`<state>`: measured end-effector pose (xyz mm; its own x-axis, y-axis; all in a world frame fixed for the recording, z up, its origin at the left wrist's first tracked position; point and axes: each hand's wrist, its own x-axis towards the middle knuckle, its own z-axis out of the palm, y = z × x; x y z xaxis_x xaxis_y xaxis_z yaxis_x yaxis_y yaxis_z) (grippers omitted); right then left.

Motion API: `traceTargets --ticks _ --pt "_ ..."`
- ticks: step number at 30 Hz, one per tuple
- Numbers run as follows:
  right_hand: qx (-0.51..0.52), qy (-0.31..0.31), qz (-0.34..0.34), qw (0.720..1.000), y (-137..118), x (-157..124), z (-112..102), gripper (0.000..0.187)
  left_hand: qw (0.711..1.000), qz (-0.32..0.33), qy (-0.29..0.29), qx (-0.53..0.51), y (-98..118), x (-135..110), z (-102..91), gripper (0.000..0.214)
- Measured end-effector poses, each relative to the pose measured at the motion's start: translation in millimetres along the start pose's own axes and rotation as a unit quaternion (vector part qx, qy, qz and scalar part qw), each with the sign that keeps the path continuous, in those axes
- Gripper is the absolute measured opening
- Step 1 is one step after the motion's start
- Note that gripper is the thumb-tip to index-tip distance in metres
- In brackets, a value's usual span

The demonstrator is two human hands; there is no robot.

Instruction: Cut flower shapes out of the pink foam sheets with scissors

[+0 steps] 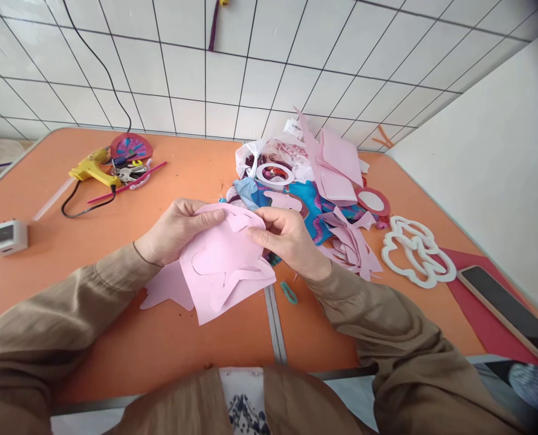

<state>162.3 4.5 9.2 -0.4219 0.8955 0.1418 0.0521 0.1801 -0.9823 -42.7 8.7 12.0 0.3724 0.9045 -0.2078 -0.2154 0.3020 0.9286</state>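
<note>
Pink foam or felt sheets, partly cut along a curved outline, are held up above the table between my two hands. My left hand pinches their upper left edge with the thumb on top. On the upper right edge, my right hand grips with thumb and bent fingers. A loose flap points down across the front of the sheets. Beneath them, to the left, a pink cut-out piece lies on the orange table. A small teal loop rests just below my right hand.
Pink offcuts, folded pink sheets and a plastic bag crowd the back right. White cloud-shaped outlines and a phone lie right. A yellow glue gun and small white box are left.
</note>
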Motion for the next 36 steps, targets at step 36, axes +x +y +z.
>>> traceTargets --ticks 36 --pt "0.063 0.022 0.062 0.996 4.8 3.2 -11.0 0.024 0.999 0.001 -0.033 0.010 0.5 -1.3 -1.9 0.022"
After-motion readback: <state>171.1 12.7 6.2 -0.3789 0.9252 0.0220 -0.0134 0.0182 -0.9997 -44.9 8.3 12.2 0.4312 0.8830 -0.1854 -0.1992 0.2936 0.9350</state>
